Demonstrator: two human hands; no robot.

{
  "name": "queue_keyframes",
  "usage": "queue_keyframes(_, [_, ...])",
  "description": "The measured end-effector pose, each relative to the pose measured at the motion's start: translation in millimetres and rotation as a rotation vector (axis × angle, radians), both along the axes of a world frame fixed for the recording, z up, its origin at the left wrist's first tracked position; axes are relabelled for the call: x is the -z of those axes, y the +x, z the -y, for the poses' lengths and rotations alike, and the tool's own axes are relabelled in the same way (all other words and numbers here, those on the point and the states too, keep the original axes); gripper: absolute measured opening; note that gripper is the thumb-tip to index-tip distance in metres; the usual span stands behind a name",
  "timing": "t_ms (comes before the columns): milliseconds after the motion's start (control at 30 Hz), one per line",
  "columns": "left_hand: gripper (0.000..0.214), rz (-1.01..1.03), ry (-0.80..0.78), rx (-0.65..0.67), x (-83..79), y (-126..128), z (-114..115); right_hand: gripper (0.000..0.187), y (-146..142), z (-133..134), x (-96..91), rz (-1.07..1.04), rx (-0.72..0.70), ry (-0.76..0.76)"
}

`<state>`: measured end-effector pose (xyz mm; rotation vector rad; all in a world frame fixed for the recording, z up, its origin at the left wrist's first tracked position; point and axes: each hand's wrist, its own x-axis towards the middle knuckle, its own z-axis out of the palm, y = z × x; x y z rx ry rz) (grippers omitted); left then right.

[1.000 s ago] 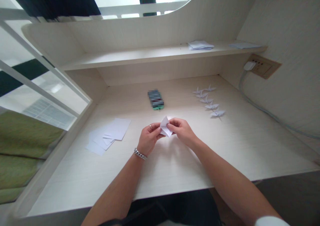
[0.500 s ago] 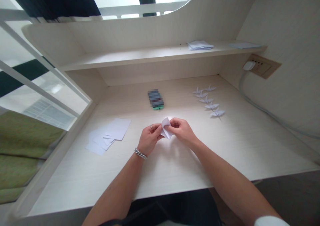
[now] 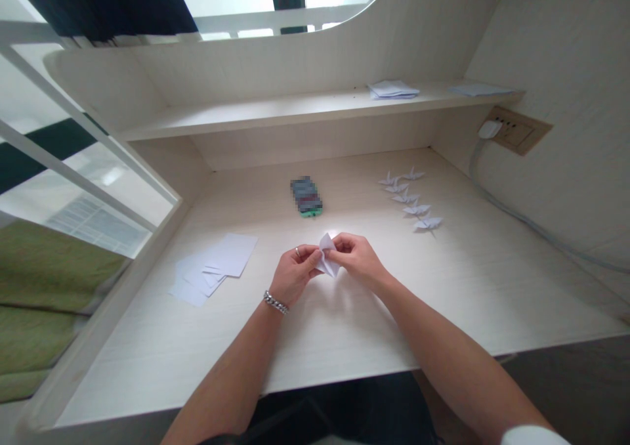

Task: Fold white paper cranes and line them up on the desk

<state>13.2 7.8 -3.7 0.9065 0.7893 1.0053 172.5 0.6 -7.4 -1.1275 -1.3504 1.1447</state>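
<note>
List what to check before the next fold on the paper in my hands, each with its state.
1. Grip on the folded paper: left hand and right hand pinch it from opposite sides: ok.
2. Creases lined up: cannot tell, too small.
3. Folded paper lifted off the desk: cannot tell.
4. Row of paper cranes lies apart from the hands, to the right: ok.
5. The loose sheets lie apart, to the left: ok.
</note>
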Motion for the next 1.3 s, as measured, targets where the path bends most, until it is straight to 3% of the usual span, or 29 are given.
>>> queue_keyframes(300, [0.029, 0.022, -0.014, 0.04, 2.9, -3, -1, 0.02, 1, 1, -1.2, 0.001, 0.018, -0.007])
queue_keyframes(467, [0.029, -0.026, -0.008, -0.004, 2.3, -2, -1, 0.017, 1, 0, 0.2, 0.013, 0.018, -0.001])
queue_keyframes(667, [0.03, -0.055, -0.001, -0.045, 3.9, -4, -5, 0.029, 0, -2, 2.9, -0.137, -0.076, -0.124])
queue_keyframes(1067, [0.028, -0.206, 0.002, -0.102, 9.9, -5, -8, 0.029, 0, -1, 5.4, -0.009, -0.079, -0.105])
queue_keyframes(1300, [0.03, -0.166, 0.007, -0.071, 9.9, -4, -7, 0.029, -3, -1, 5.1, -0.013, -0.041, -0.104])
